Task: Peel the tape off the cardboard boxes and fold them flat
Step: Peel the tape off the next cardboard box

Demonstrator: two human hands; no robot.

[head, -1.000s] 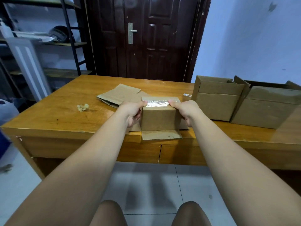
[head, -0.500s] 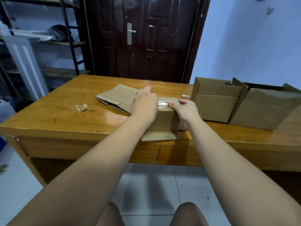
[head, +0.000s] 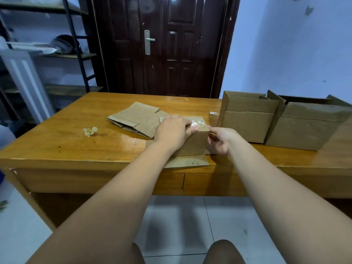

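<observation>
A wooden table (head: pixel 80 145) filled mid-frame; on the centre box (head: pixel 194 141) the left hand (head: pixel 171 130) lay flat, the right hand (head: pixel 219 138) pinched at tape (head: pixel 197 123). Thin tape might tear.

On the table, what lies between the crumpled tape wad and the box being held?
In the head view, a stack of flattened cardboard lies between the tape wad and the taped box; bare table fills the remainder.

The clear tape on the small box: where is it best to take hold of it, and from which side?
Probably at its right end, where the tape folds over the box edge. The right hand is already there; the left hand presses the top.
</observation>
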